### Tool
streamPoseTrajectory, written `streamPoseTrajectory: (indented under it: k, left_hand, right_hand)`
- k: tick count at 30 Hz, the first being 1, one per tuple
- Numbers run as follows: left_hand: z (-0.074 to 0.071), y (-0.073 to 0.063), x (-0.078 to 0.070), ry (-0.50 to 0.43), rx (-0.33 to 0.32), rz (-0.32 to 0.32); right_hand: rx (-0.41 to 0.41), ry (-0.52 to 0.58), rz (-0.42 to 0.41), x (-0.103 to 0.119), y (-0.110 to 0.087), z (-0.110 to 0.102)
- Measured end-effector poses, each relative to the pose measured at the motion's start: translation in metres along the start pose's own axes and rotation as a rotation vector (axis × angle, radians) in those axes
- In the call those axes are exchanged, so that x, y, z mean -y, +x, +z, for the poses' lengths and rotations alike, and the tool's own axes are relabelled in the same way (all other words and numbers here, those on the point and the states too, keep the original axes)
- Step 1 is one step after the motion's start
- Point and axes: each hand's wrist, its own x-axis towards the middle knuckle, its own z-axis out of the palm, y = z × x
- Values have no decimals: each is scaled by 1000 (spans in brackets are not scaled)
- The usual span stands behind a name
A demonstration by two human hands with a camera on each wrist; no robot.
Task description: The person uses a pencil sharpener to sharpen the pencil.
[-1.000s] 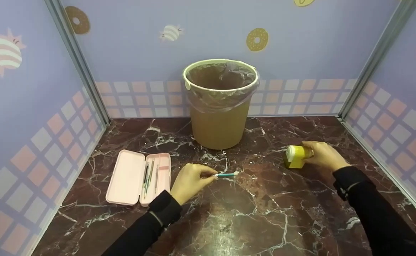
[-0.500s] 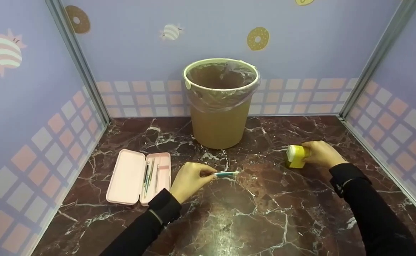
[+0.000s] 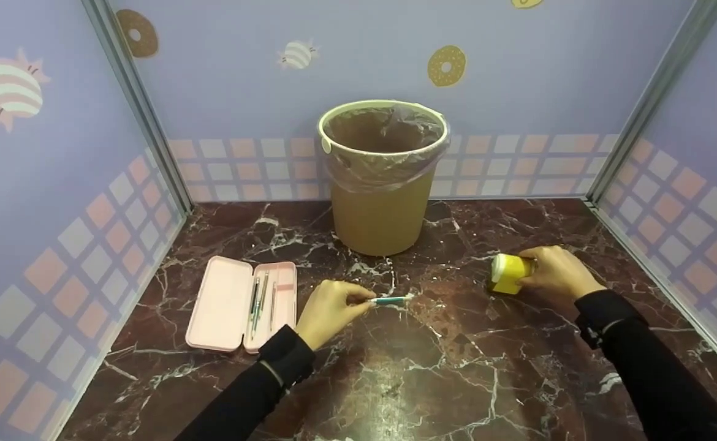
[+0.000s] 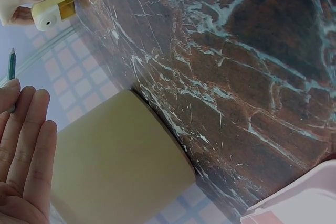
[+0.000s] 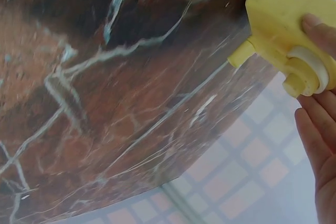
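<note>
My left hand (image 3: 332,311) pinches a short green pencil (image 3: 390,301) between thumb and fingertips, its sharpened tip pointing right. In the left wrist view the pencil (image 4: 12,66) stands out past the thumb, the other fingers extended. Over on the right, my right hand (image 3: 556,269) grips a yellow pencil sharpener (image 3: 512,274) from its right side. Its whitish front, with a round hole, faces the pencil; a wide gap lies between them. The right wrist view shows the sharpener's yellow crank (image 5: 294,84) at the back, with the thumb on the body.
A pink pencil case (image 3: 219,304) lies open at the left, several pencils (image 3: 258,306) in its right half. Behind the hands stands a tan trash bin (image 3: 380,214) with a plastic liner. Patterned walls close in the marble-look table (image 3: 432,380) at the back and sides.
The sharpener has tilted and dropped slightly in view, with the right hand shifting along with it. My left hand and the pencil stay almost in place.
</note>
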Motion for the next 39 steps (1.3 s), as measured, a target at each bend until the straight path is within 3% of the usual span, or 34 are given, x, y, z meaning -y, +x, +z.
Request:
streamPoseTrajectory:
  k: [5,23,31,39]
  left_hand:
    - [2,-1,1,1,4,2]
    - [7,1,2,21,26,-2]
    - [9,-1,3,29,41,-17]
    - [13,-2,3,32,50,12]
  right_hand:
    - [-32,24,-47,24,-1,8]
    - [24,-28,-319,119,3,23]
    - [10,-3,-390,137,1,26]
    - [28,-9,-396,143,-1,31]
